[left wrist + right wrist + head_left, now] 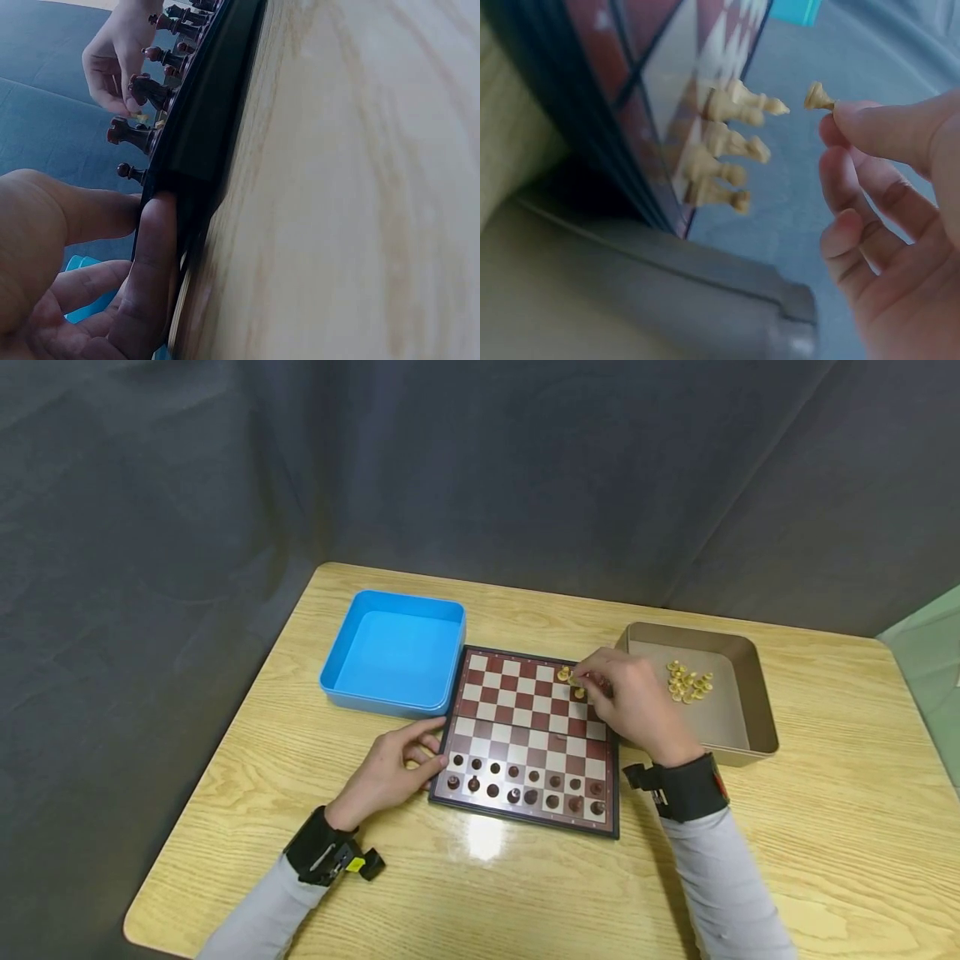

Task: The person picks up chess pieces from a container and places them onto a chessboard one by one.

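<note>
A small pale yellow chess piece (819, 96) is pinched between the thumb and forefinger of my right hand (633, 697), its base pointing away from the fingertips. That hand is over the far right part of the chessboard (517, 718), where several yellow pieces (724, 142) stand upright. At the board's near left side, my left hand (390, 768) grips the edge with thumb and fingers (154, 262). Two rows of dark chess pieces (492, 791) stand on the near side of the board; a dark rook (131, 135) shows close to the left hand.
A blue tray (397, 703) lies against the board's far left side. Right of the board stands a brown-grey tray (761, 693) holding a loose heap of yellow chess pieces (686, 682). All rest on a wooden table (840, 827), with a dark curtain (525, 468) behind it.
</note>
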The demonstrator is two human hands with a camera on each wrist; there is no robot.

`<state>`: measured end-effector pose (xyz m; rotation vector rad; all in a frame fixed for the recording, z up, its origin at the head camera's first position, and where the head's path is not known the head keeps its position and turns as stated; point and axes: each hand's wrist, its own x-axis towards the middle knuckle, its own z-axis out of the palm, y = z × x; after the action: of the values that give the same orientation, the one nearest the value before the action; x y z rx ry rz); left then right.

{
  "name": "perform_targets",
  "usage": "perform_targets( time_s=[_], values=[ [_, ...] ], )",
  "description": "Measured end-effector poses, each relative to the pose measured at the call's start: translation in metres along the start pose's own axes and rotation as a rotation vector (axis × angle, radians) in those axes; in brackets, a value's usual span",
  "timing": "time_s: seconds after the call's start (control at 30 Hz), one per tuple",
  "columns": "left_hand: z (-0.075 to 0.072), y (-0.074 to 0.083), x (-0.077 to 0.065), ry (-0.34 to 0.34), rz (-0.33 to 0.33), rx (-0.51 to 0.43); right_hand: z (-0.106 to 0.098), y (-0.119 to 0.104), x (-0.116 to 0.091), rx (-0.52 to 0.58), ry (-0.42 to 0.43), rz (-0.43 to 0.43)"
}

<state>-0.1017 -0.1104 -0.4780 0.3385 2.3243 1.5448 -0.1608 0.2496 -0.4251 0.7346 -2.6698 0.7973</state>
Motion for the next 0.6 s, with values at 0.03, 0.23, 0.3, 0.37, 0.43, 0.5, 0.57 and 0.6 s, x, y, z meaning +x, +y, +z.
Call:
perform_targets(
  time_s=[0.03, 0.23, 0.3, 0.37, 0.43, 0.5, 0.57, 0.6],
  values=[
    [0.000, 0.000, 0.000, 0.000, 0.000, 0.001, 0.002, 0.000, 0.000, 0.002, -0.008, 0.006],
    [0.000, 0.000, 0.000, 0.000, 0.005, 0.011, 0.009, 0.003, 0.000, 0.002, -0.034, 0.014],
    [0.000, 0.000, 0.000, -0.001, 0.007, 0.009, 0.011, 0.004, 0.001, 0.000, -0.033, 0.009],
    [0.000, 0.000, 0.000, -0.002, 0.008, 0.006, 0.011, 0.005, 0.001, -0.002, -0.032, 0.002],
    [0.000, 0.000, 0.000, -0.002, 0.008, 0.003, 0.012, 0.005, 0.002, -0.002, -0.030, -0.006],
    [0.000, 0.000, 0.000, -0.002, 0.006, 0.000, 0.012, 0.005, 0.002, -0.006, -0.032, -0.016],
    [0.000, 0.000, 0.000, -0.002, 0.006, -0.004, 0.013, 0.006, 0.003, -0.012, -0.039, -0.023],
    [0.000, 0.000, 0.000, -0.001, 0.006, -0.005, 0.013, 0.007, 0.003, -0.016, -0.042, -0.025]
  ],
)
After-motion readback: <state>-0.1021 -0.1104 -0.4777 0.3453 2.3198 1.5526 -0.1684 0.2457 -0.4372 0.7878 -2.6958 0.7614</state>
